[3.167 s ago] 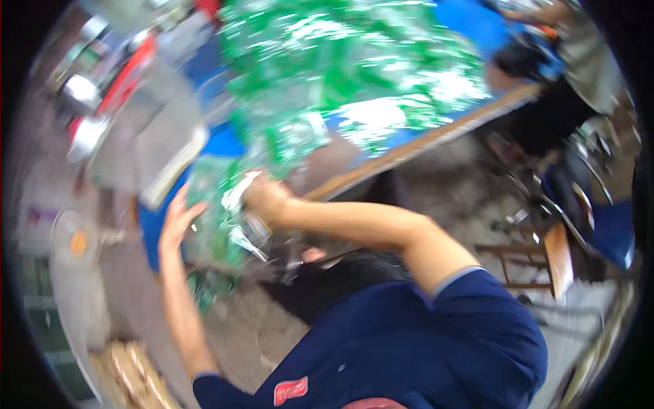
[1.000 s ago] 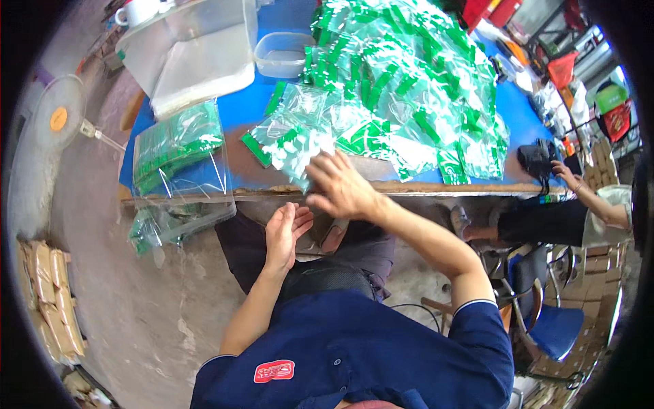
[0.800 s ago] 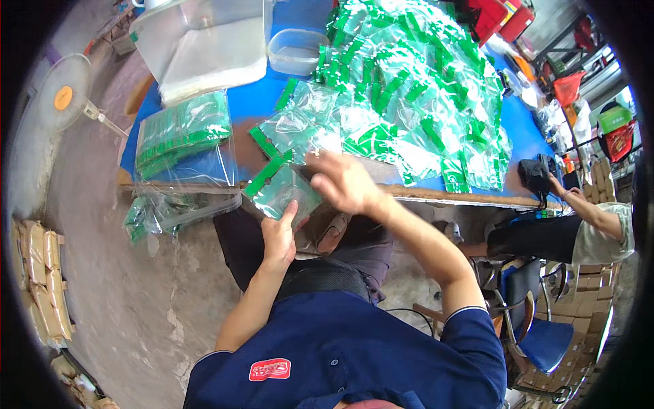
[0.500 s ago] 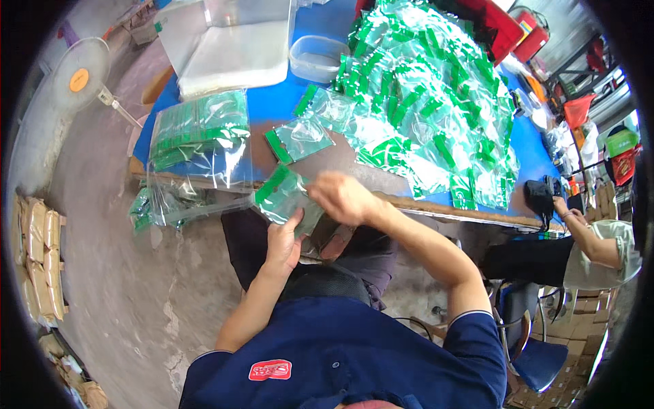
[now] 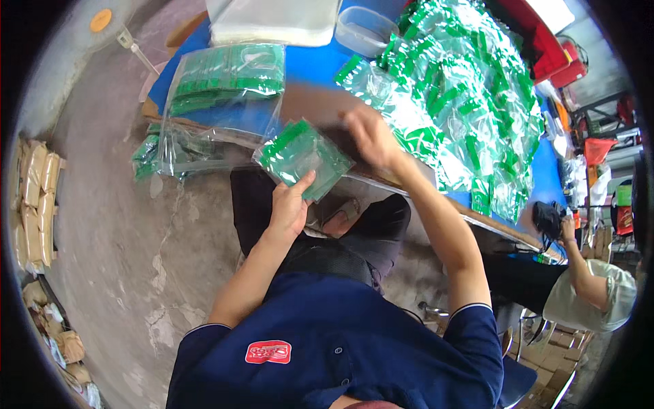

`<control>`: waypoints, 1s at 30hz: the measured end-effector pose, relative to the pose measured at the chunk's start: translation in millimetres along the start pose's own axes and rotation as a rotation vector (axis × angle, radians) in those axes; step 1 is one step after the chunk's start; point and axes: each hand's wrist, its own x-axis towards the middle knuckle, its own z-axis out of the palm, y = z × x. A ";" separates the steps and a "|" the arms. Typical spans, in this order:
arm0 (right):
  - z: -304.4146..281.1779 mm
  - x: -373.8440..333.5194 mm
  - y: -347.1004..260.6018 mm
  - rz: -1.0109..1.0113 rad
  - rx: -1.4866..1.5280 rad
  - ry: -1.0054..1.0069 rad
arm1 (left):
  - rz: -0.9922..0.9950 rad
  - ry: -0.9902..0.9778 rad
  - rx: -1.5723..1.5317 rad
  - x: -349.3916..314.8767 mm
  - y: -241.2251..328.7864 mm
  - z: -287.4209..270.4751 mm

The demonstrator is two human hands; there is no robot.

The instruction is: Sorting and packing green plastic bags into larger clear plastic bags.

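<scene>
1. Grey, blotchy floor [image 5: 116,204] spreads below and to the left.
2. Blue counter [image 5: 310,65] crosses the upper part, with a brownish patch near its front edge.
3. Heaped packets [image 5: 470,102], clear with green strips, cover much of its right side.
4. Clear bag [image 5: 228,75], similar packets lined up inside, droops over the left front edge.
5. Clear tub [image 5: 366,31] stands farther back, between bag and heap.
6. Held packets [image 5: 303,157], overlapping, are at the counter's front edge, green strips toward the upper left.
7. Right hand [image 5: 371,140], apart from them, is blurred; I cannot tell whether its fingers are together.
8. Left hand [image 5: 293,208] has its fingers clamped on the held packets, thumb on top.
</scene>
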 end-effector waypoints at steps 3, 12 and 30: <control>-20.6 21.1 64.6 -0.139 -0.507 0.302 | -0.010 -0.017 0.065 12.0 -6.5 -2.7; 1.3 -58.4 -28.2 -0.012 0.228 -0.195 | -0.051 -0.082 0.072 1.9 -5.3 -13.3; 19.8 -90.4 -7.9 0.161 -0.482 0.402 | -0.217 -0.275 0.114 1.9 -2.3 -29.0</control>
